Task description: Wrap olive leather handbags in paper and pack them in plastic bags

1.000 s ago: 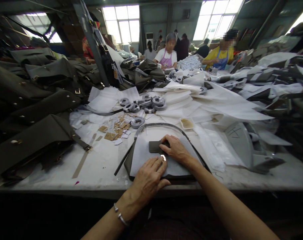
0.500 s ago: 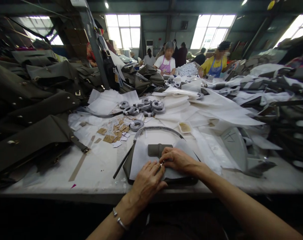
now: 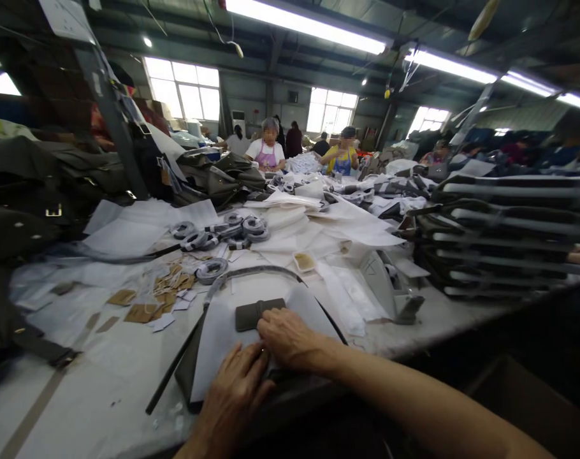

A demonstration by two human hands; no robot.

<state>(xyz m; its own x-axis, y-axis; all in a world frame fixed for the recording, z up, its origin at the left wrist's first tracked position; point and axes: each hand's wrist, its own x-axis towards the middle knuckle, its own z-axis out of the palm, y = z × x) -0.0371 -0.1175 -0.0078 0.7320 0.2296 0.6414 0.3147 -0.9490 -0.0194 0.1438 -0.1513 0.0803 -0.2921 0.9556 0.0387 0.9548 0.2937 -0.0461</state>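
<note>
On the table in front of me lies a dark olive handbag [image 3: 187,375], its front covered by a white sheet [image 3: 212,357]. Its arched handle [image 3: 252,273] is wrapped in clear plastic. A dark closure tab [image 3: 248,317] lies over the sheet at the middle. My right hand [image 3: 290,339] is closed with bent fingers on the tab's lower part, hiding what it pinches. Against it, my left hand [image 3: 235,392] rests with fingers stretched over the sheet, fingertips near a small shiny metal spot. A loose dark strap [image 3: 173,370] sticks out at the bag's left.
Brown tags [image 3: 144,311] and coiled, wrapped straps [image 3: 211,271] lie left of the bag. Beyond are white sheets [image 3: 290,226], a small dish [image 3: 304,261] and a grey tape dispenser [image 3: 388,287]. Stacked bags [image 3: 510,236] stand at right. Co-workers [image 3: 268,150] work further back.
My view has swung right and tilted, so the bag and hands appear further left. The right fingers have curled in more tightly at the tab; both hands stay on the bag.
</note>
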